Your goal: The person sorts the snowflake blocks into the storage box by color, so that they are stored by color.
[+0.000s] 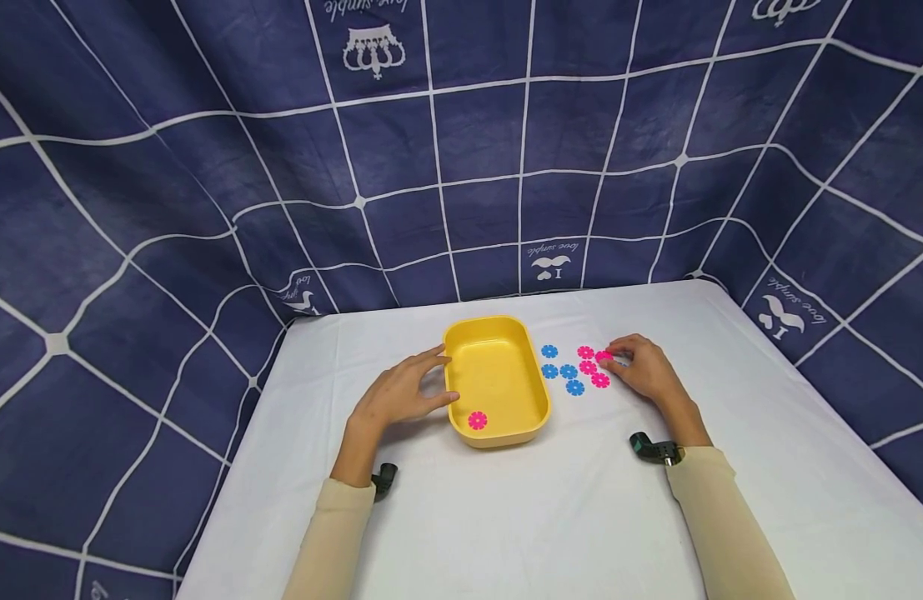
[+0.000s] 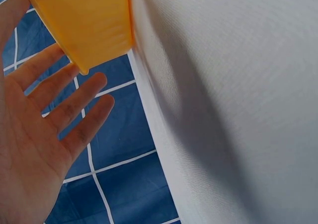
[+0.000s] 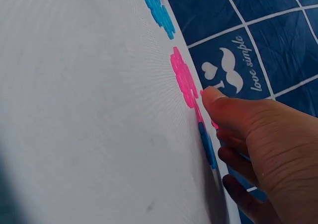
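Note:
My left hand [image 1: 401, 390] is at the left side of a yellow plastic tray [image 1: 538, 392], fingers extended and touching its rim. In the left wrist view the fingers of my left hand [image 2: 54, 110] are spread, some overlapping the tray's outer wall [image 2: 94, 25]. One pink snowflake disc [image 1: 478, 421] lies inside the tray near its front-left corner. To the right of the tray, my right hand [image 1: 649, 371] pinches a pink snowflake disc [image 1: 603, 357] between thumb and index finger. Three loose pink discs [image 1: 588, 367] lie just left of those fingertips.
Several blue snowflake discs [image 1: 569, 372] lie between the tray and the pink ones. Another blue disc [image 3: 207, 145] sits beneath my right hand. A white cloth covers the table [image 1: 521, 517]; a navy checked curtain [image 1: 476, 142] stands behind and at both sides.

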